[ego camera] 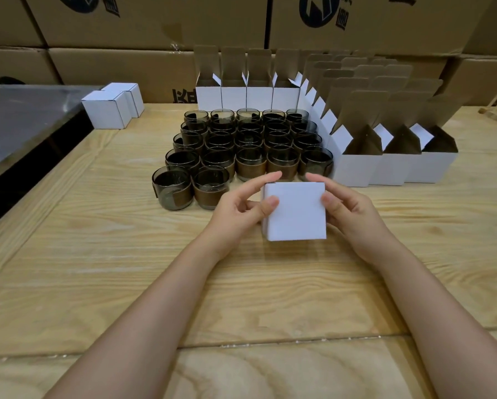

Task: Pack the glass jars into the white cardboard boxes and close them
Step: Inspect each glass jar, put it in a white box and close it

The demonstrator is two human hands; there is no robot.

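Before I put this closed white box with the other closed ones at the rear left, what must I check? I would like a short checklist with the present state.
1. The small white cardboard box is shut, with no flap sticking out: ok.
2. The left hand and right hand both grip its sides: ok.
3. What is inside it: cannot tell, the box is shut.
4. Bare wood of the light wooden table shows in front of the closed white boxes at the rear left: ok.
5. The dark glass jars with brown bands stand ready for packing: ok.
6. The open white boxes stand upright with flaps up: ok.
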